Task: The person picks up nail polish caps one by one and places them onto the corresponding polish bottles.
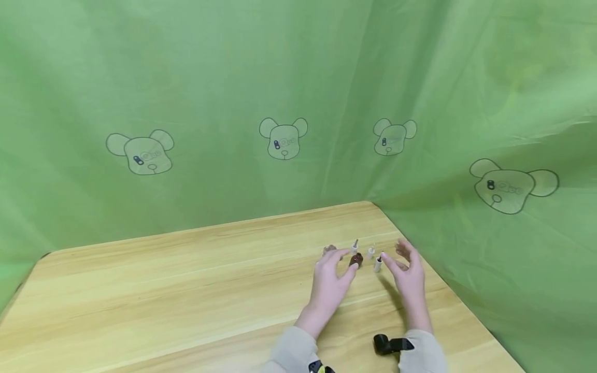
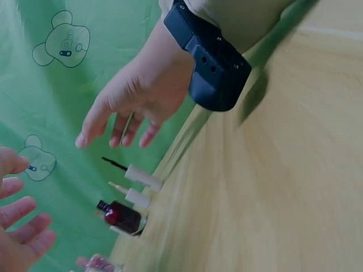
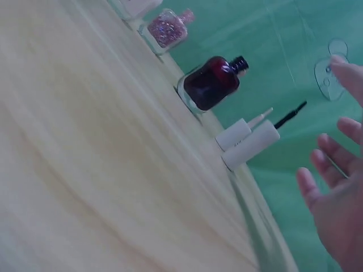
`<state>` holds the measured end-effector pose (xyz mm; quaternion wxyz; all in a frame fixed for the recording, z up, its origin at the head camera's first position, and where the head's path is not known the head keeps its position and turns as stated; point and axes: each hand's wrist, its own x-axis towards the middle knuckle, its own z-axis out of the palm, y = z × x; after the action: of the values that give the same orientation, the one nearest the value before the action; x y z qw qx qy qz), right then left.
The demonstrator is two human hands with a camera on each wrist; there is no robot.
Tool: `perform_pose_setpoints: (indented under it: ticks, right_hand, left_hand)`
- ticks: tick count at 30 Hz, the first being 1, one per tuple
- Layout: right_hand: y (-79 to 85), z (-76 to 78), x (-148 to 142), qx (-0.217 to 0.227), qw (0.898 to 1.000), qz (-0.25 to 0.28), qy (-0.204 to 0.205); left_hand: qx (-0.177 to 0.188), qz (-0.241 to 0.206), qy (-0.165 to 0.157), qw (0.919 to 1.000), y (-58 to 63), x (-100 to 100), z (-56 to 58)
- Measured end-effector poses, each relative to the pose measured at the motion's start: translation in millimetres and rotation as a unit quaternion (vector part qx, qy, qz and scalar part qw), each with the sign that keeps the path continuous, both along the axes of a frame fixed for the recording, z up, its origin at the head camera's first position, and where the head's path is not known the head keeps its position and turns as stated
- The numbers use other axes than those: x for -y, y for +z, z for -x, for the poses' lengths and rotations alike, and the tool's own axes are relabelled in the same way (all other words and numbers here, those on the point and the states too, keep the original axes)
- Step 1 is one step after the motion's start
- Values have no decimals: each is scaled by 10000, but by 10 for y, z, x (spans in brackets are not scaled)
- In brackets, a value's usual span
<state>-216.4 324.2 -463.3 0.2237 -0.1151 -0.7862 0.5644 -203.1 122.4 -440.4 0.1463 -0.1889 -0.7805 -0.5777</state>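
Observation:
A dark red nail polish bottle (image 3: 209, 85) stands uncapped on the table, its black threaded neck bare. My left hand (image 1: 327, 277) is beside it, thumb and fingers spread apart; in the left wrist view the hand is clear of the bottle. To the right, my right hand (image 1: 410, 277) hovers near a tall white cap (image 3: 249, 146) that stands with its dark brush (image 3: 290, 115) pointing up. Its fingers are loosely spread and hold nothing. Next to the tall cap is a shorter white cap (image 3: 232, 135) with a pale brush upward.
A pink glitter nail polish bottle (image 3: 168, 29) stands uncapped farther left, with a pale object (image 3: 136, 7) beyond it. Another white cap (image 1: 355, 248) with its brush up is behind the dark bottle. Green curtain (image 1: 210, 103) borders the wooden table (image 1: 163, 290).

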Motion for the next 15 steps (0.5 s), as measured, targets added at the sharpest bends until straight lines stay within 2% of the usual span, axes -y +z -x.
perform_pose_setpoints:
  ticks: [7, 15]
  right_hand:
    - [-89, 40, -107, 675, 9952, 206, 681]
    - [-214, 68, -174, 1075, 9885, 55, 1058]
  left_hand:
    - [399, -305, -157, 9986, -80, -218, 66]
    - [735, -26, -210, 9971, -183, -347, 119]
